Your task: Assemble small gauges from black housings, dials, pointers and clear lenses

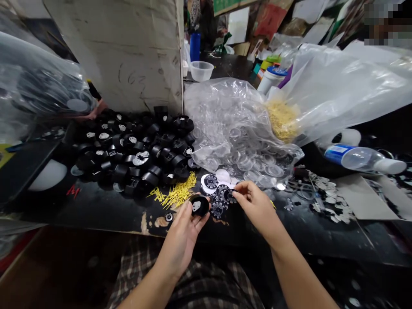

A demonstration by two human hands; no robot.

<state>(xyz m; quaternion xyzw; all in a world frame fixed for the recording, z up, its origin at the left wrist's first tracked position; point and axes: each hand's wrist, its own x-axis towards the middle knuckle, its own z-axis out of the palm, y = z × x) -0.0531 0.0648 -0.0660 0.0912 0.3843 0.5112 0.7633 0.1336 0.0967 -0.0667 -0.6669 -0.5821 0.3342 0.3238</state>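
My left hand (184,234) grips a round black housing (202,207) with a small white piece in its middle. Just to the right, my right hand (255,206) pinches a black dial disc (229,196) with white markings by its edge. Beneath and beside that disc lie more printed dials (217,209), some white, some black. A heap of thin yellow pointers (178,192) is spread behind my left hand. Farther back on the left stands a large pile of black housings (154,150). Clear round lenses (254,165) spill from a plastic bag behind the dials.
A tall carton (128,56) stands behind the housings. At the right are a plastic bottle (360,159) lying on its side, small white parts (331,197) and an open cardboard box (360,197). Red pointers (73,190) lie at the left, near the black table's (109,214) front edge.
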